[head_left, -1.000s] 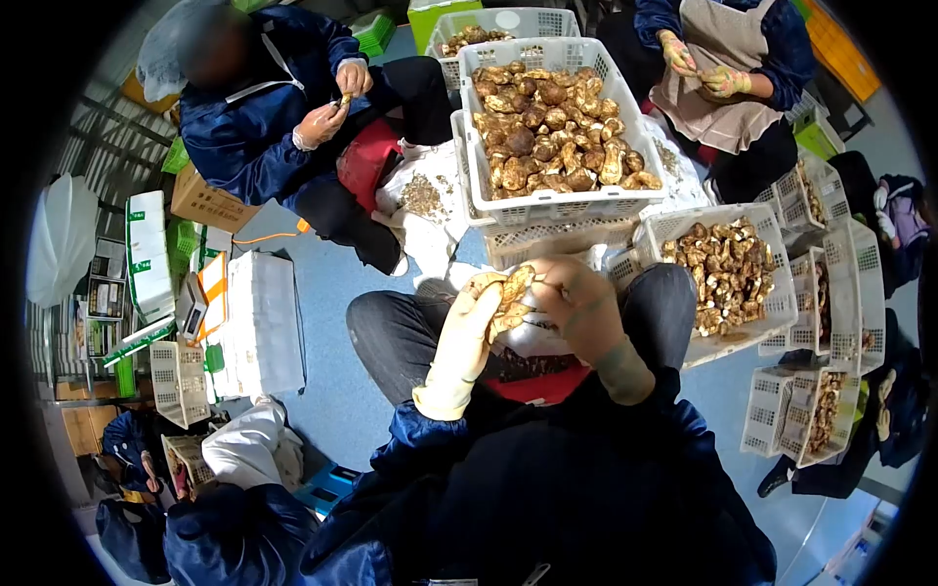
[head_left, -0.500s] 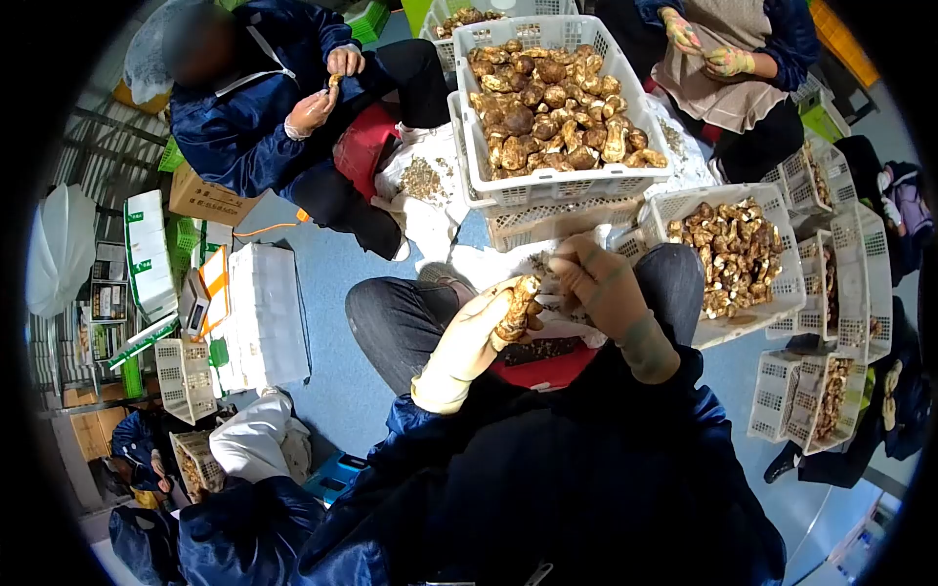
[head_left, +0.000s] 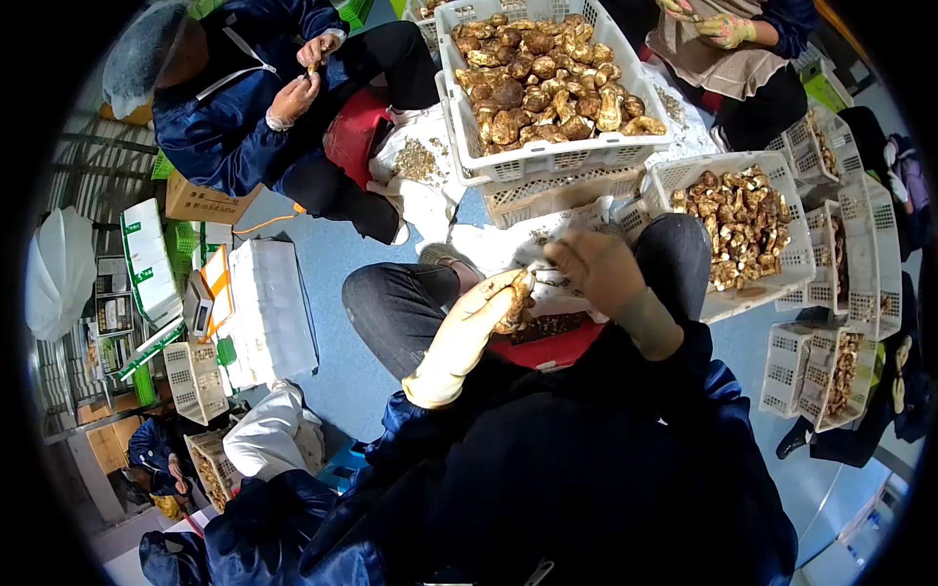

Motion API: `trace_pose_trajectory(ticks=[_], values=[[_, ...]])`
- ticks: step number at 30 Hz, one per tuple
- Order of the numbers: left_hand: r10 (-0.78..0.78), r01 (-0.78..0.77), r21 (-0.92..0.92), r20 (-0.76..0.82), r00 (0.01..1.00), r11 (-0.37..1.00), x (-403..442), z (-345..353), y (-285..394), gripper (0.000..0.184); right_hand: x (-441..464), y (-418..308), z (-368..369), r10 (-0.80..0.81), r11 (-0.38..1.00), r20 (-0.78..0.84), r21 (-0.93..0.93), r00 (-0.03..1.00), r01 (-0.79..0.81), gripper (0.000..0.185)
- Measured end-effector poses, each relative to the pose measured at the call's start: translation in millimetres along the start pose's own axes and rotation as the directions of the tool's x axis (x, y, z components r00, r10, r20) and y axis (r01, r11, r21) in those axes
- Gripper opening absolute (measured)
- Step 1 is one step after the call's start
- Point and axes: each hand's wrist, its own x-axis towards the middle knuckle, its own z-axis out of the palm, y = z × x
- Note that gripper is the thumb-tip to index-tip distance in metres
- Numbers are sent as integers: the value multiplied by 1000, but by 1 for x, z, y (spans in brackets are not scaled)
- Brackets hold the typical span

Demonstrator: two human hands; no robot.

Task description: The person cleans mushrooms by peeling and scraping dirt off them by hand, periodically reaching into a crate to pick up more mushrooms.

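My left hand (head_left: 467, 337), in a pale glove, holds a brown and cream mushroom (head_left: 517, 301) over my lap. Close to its right is my right hand (head_left: 604, 278), also gloved, with fingers bent together near the mushroom's upper end; whether anything is between them is too blurred to tell. Beneath both hands lie a white cloth (head_left: 498, 246) with dark crumbs and something red (head_left: 552, 347). Ahead stands a large white crate (head_left: 576, 148) heaped with mushrooms. A second white crate (head_left: 738, 301) of smaller mushrooms is beside my right knee.
A co-worker (head_left: 220, 127) at the upper left holds a small piece in both hands. Another person's gloved hands (head_left: 725, 29) show at the upper right. More mushroom crates (head_left: 826, 386) stand at the right. White boxes (head_left: 269, 313) and a cardboard box (head_left: 207, 200) are at the left.
The view has shifted, so the crates ahead sit higher in the picture. My right hand has come away from the mushroom and back near it; my left hand has kept its hold.
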Motion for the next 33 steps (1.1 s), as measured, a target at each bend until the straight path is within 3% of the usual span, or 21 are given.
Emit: trace_pose_trajectory(ticks=[1,4,5,8,11,13,16,17,20,21,23,27,30,31,33], values=[[-15,14,38,1,1000,999,0,-2,0,36,0,-1,-3,51,998,0,21,999,-51,25],[-19,19,-3,41,999,1000,-2,4,2,36,-10,-18,-1,-146,975,74,181,987,131,27],[23,-23,92,-1,1000,995,-1,8,1,38,-8,-14,-1,-128,989,103,87,986,119,27],[-1,4,163,-17,1000,987,0,6,1,35,4,-7,-11,130,983,120,117,984,-144,26],[6,-14,263,33,999,965,-3,12,5,33,-7,-13,-10,-95,995,191,55,977,86,24],[-8,6,272,8,1000,962,-1,10,2,32,4,-1,-15,-282,930,160,-194,946,310,24],[36,-22,331,-36,999,943,0,14,0,31,-4,-12,-14,46,991,274,108,961,-78,25],[39,-21,344,-43,998,939,-1,13,-3,32,-4,-19,-16,58,995,328,63,943,-83,26],[61,-40,321,-55,997,946,4,10,-2,38,10,1,-17,73,992,85,-106,994,-63,29],[70,-48,301,-61,996,952,5,11,2,39,7,3,-22,136,991,130,-25,982,-134,28],[18,5,200,-112,994,980,0,12,6,40,3,-2,-22,53,992,100,110,994,-64,25],[47,-18,219,-131,990,976,3,8,0,36,-6,-6,-2,-125,937,-77,318,989,143,20],[117,-52,323,-184,976,945,3,20,-1,32,-17,-17,8,-190,978,-9,84,982,190,19],[160,-47,475,-202,966,879,2,21,0,30,-17,-17,9,-225,974,-18,10,974,226,19],[208,-22,600,-243,948,800,0,25,0,29,-11,-7,7,-138,989,-55,-70,989,134,20]])
